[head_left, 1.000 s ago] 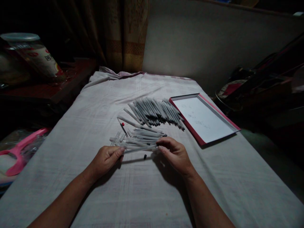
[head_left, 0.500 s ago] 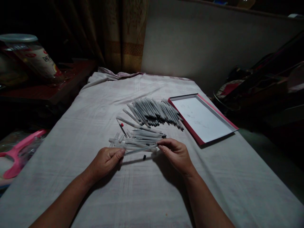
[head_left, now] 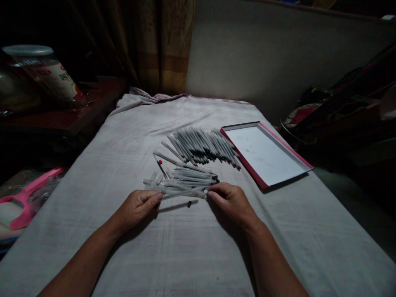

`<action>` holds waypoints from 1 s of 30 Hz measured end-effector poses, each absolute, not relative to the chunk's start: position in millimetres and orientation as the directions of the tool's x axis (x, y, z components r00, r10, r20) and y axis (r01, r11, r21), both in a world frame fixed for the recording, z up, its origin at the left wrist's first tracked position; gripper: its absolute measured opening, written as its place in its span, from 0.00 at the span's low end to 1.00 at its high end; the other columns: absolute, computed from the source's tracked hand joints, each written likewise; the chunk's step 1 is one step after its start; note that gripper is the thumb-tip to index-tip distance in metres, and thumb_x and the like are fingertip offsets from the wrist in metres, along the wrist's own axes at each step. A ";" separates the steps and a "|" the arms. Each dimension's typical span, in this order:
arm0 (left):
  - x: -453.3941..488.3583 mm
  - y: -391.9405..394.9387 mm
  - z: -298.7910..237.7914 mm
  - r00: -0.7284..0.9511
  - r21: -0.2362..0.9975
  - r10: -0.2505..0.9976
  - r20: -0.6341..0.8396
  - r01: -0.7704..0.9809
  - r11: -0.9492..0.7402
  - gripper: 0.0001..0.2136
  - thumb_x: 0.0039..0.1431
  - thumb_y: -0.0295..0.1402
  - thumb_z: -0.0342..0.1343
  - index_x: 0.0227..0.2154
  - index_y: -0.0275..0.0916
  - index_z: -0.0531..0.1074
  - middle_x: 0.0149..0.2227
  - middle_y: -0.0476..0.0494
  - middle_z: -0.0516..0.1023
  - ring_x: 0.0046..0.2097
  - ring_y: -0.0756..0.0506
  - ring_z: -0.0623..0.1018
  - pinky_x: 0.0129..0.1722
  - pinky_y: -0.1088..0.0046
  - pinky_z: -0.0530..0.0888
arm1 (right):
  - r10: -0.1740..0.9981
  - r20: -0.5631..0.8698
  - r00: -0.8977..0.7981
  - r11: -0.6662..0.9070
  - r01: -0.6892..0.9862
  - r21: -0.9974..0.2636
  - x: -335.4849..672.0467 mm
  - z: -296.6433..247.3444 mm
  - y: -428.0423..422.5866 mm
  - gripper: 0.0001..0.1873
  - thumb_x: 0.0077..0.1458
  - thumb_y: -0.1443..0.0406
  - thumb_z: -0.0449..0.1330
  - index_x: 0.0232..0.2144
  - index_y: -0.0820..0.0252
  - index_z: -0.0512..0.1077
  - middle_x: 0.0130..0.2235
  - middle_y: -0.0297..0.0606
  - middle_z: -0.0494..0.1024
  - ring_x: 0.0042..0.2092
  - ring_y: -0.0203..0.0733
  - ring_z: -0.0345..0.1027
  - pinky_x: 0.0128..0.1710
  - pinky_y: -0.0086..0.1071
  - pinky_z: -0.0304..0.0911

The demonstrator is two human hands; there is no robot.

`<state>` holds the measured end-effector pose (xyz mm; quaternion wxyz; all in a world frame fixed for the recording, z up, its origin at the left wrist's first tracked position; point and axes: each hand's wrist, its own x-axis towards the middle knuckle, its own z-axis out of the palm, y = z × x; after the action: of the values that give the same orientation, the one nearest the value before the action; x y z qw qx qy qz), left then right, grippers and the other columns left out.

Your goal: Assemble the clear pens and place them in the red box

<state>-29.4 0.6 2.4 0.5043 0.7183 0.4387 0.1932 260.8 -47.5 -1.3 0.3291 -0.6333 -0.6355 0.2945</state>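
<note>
My left hand [head_left: 140, 206] is closed around the left end of a slim translucent pen [head_left: 184, 192]. At the pen's right end, the thumb and fingers of my right hand [head_left: 230, 202] are pinched together; the exact contact there is too small to make out. Just behind the held pen lies a loose heap of clear pen parts [head_left: 188, 177]. A small black cap [head_left: 189, 204] rests on the cloth in front. Farther back, many assembled-looking pens with dark ends [head_left: 201, 144] lie side by side in a fan. A red-tipped piece [head_left: 160, 162] lies left of the heap.
A shallow red-edged box lid [head_left: 267, 154] with a white inside sits at the right of the cloth-covered table [head_left: 173, 255]. On a dark side table to the left stands a lidded jar [head_left: 46, 74]. A pink handled item [head_left: 32, 196] is at the lower left.
Both hands stay at the pen, with only a slight shift of my right hand to the right and down. The whole view has moved a little. The heaps look the same.
</note>
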 end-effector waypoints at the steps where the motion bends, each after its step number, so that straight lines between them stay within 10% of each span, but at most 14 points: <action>1: -30.2 0.6 1.8 0.548 0.893 0.822 -0.156 0.433 -0.119 0.25 0.62 0.53 0.46 0.17 0.38 0.63 0.16 0.53 0.61 0.20 0.53 0.62 0.20 0.78 0.60 | 0.998 0.057 -0.001 0.045 0.635 -0.771 261.3 -1.5 -47.4 0.10 0.52 0.63 0.60 0.31 0.57 0.82 0.34 0.41 0.84 0.36 0.46 0.78 0.40 0.37 0.70; 30: -27.9 -0.3 8.3 0.590 0.861 0.797 -0.129 0.465 -0.205 0.22 0.61 0.49 0.46 0.17 0.39 0.57 0.18 0.54 0.55 0.22 0.53 0.59 0.23 0.78 0.59 | 0.998 -0.041 0.050 -0.053 0.273 -0.961 242.9 1.6 -47.8 0.15 0.52 0.57 0.60 0.22 0.61 0.75 0.22 0.35 0.76 0.26 0.37 0.67 0.28 0.29 0.62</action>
<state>-27.9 -0.3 8.3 0.4724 0.7561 0.4175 0.1756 242.9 -47.8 1.6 0.4249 -0.5868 -0.5414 0.4266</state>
